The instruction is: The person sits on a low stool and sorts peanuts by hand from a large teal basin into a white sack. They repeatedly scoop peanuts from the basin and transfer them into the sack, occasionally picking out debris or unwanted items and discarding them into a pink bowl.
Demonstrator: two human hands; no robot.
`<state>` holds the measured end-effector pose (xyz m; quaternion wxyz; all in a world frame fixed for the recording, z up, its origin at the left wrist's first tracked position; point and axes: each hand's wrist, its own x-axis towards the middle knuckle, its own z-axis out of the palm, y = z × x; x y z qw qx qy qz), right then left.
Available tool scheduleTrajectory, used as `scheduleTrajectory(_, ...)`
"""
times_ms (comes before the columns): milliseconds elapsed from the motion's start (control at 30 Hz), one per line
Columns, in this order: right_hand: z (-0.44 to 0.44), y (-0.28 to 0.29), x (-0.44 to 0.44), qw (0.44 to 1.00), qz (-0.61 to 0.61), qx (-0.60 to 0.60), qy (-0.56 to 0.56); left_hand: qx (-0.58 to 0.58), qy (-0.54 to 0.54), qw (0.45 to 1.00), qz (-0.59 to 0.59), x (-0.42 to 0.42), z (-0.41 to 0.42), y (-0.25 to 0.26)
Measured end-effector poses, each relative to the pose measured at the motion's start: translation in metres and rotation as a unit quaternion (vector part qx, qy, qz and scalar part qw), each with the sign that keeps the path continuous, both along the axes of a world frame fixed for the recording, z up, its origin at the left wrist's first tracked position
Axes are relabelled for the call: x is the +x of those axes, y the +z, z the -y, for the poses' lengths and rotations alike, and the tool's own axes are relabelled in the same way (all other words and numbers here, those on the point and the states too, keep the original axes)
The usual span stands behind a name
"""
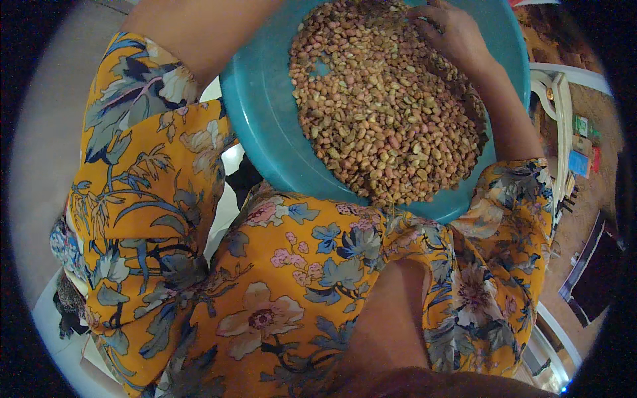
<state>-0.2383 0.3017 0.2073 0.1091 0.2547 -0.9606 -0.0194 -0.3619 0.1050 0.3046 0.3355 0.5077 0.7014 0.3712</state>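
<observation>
A large teal plastic basin [268,129] lies tilted in front of me, against the orange floral garment. A broad heap of shelled nuts, apparently peanuts [378,109], covers much of its bottom, in tan, pink and brown. My right hand [450,37] is over the upper right part of the heap, its bent fingers at the nuts; whether they pinch any is unclear. The left forearm crosses the upper left past the basin's rim, and my left hand is out of view beyond the top edge.
The floral garment [268,288] fills the lower middle, touching the near rim. A pale floor [54,124] lies at left. On the right are a white curved frame [562,124], a small blue item [579,162] and a dark flat panel [597,273].
</observation>
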Motion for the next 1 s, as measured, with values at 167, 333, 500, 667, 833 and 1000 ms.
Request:
scheduleTrajectory(167,0.025,0.015,-0.003,0.983,0.174,-0.032,-0.039,0.171,0.000,0.970,0.175,-0.010,-0.004,-0.001)
scheduleTrajectory(333,0.062,0.013,-0.005,0.952,0.248,-0.179,-0.011,0.241,0.013,0.949,0.201,-0.027,0.001,-0.002)
scheduleTrajectory(500,0.055,-0.037,-0.022,0.988,0.136,-0.074,-0.019,0.209,0.041,0.964,0.162,-0.019,-0.007,0.005)
scheduleTrajectory(667,0.083,-0.029,-0.013,0.996,0.083,0.011,-0.001,0.203,0.063,0.969,0.126,-0.015,0.001,0.009)
scheduleTrajectory(833,0.083,-0.030,-0.015,0.997,0.058,-0.024,0.034,0.208,0.073,0.963,0.152,-0.016,0.004,0.010)
scheduleTrajectory(1000,0.062,-0.004,-0.020,0.975,0.158,-0.078,-0.133,0.234,0.070,0.957,0.155,-0.014,0.004,0.015)
